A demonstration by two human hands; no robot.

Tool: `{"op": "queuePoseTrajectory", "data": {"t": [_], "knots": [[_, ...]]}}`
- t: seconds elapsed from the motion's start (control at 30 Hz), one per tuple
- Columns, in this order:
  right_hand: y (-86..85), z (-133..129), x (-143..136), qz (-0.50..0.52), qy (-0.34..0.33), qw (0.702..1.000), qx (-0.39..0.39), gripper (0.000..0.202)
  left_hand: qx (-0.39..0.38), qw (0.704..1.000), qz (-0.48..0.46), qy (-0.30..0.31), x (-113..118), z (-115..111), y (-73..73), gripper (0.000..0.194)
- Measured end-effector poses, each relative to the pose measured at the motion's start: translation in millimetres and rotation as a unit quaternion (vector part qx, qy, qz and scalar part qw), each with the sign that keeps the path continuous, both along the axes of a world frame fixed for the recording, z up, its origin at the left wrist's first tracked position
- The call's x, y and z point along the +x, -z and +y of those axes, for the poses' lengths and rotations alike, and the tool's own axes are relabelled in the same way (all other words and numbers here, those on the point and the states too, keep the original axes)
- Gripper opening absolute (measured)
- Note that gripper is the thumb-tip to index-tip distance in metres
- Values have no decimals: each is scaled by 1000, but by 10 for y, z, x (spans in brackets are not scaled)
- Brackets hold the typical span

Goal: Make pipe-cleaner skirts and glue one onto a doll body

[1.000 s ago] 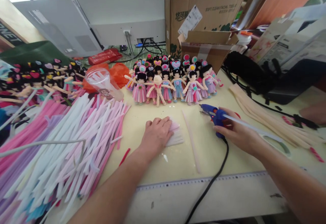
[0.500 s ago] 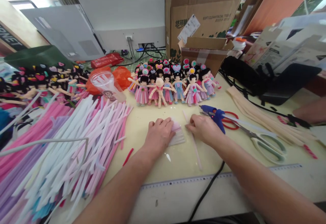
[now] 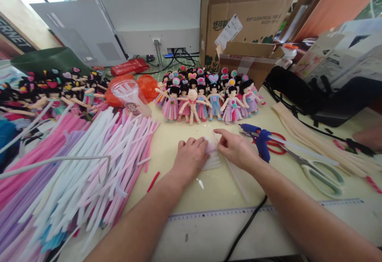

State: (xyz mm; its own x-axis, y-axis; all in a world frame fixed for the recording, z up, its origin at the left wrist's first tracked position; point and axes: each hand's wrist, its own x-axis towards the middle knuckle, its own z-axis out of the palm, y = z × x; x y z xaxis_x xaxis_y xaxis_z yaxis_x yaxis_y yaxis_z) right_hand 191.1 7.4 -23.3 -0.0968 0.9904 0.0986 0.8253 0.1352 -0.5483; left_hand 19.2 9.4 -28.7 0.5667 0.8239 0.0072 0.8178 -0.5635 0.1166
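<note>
Row of short, pale pink and white fuzzy strips (image 3: 212,161) lies flat on the yellowish tabletop (image 3: 221,192), its left part hidden under the person's left hand (image 3: 191,156). That hand's grip is loose and unclosed: palm down, fingers spread over the row rather than wrapped around it. Just right of the row, a longer pale strip (image 3: 239,181) lies on a slant, its middle covered by the right hand (image 3: 235,146). There the forefinger reaches out along the strip's far end, the other fingers curled; whether this grip pinches anything, I cannot tell.

Right of the row, past that hand, a blue glue gun (image 3: 262,144) rests on its side, and farther right are scissors (image 3: 302,160) with pale green-and-white handles, then a sheaf of beige strips (image 3: 316,142). On the near side of the row, a ruler (image 3: 219,213) runs crosswise, with a black cord (image 3: 247,228) over it. To the row's left come a short red piece (image 3: 153,181) and a big heap of pink, white and purple strips (image 3: 98,170). Beyond the row stand dolls (image 3: 232,111) in colourful skirts, an undressed beige doll (image 3: 193,109) at their front, and behind them a cardboard box (image 3: 250,19).
</note>
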Motion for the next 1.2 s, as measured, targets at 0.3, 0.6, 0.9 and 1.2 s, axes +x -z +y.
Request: {"op": "queuePoseTrajectory", "data": {"t": [0.3,0.6,0.9,1.2], "knots": [[142,21,16,-29,-71,996,40,43,2,1000,-1,2,-3,6,5,32],[175,1,9,-78,-84,993,29,46,11,1000,-5,4,-8,-2,10,34],[162,-2,-16,-83,-85,993,8,44,14,1000,0,9,-13,-4,6,34],[136,-20,-48,-108,-69,992,-15,48,7,1000,1,6,-10,-4,3,34]]}}
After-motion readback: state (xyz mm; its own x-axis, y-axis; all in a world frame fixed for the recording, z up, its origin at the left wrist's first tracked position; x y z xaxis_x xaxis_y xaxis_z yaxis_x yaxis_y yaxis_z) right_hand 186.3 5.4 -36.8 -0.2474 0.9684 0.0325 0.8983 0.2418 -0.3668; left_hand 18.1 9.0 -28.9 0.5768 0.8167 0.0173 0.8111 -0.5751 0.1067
